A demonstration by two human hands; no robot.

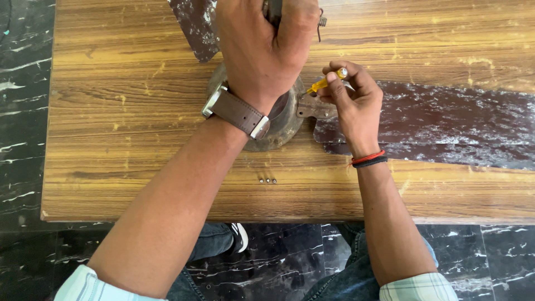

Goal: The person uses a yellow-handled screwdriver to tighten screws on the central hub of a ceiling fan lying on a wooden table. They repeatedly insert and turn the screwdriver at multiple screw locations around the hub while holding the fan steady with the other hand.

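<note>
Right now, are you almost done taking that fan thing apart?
Partly. Three small screws already lie loose on the wooden table. The right hand works a yellow screwdriver at a blade bracket, the left hand steadying the round motor. Blades remain attached.

Two hands are in view: the left hand (pixel 262 50) and the right hand (pixel 354 100). One screwdriver (pixel 326 82), yellow-handled. One round metal hub (pixel 281 120). Two dark blades (pixel 446 125) lie on one wooden table (pixel 122 111). Three small screws (pixel 267 180) sit in a row. One watch (pixel 237 111), two wristbands (pixel 369 160).
</note>
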